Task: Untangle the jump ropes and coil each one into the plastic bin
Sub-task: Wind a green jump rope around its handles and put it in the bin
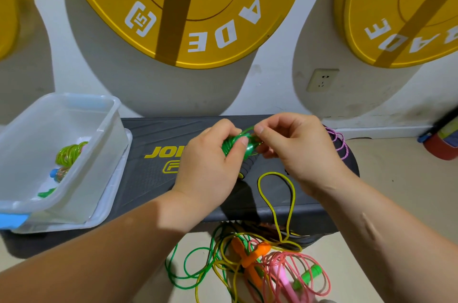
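A green rope bundle (236,145) is held up between both hands over the dark step platform (153,139). The left hand (210,166) is closed around the coil, thumb pressed across the windings; the right hand (295,146) is pinched narrow on a thin green strand at the coil's top, approx. at the left thumb tip. Whether that strand is a free end or a loop can't be told, since the fingers cover it.

Judged by looks, the cord is thin, light, glossy plastic: soft enough to wind but springy, so a coil is likely to pop open if the left grip is eased. It's prob. slippery too, so a pinch near the windings (not far out along the strand) should be preferred, w/ the coil body kept clamped by the thumb.

Well left of the left hand, the plastic bin (106,126) sits on the platform, w/ a yellow-green coil (70,153) already laid inside. Below the right wrist a yellow loop (277,201) lies over the platform edge. Below both forearms, on the floor, a tangle (247,265) of green, yellow and pink cord w/ orange, pink and green handles is left unsorted. Just beyond the right hand a purple cord (339,141) lies at the platform's edge.
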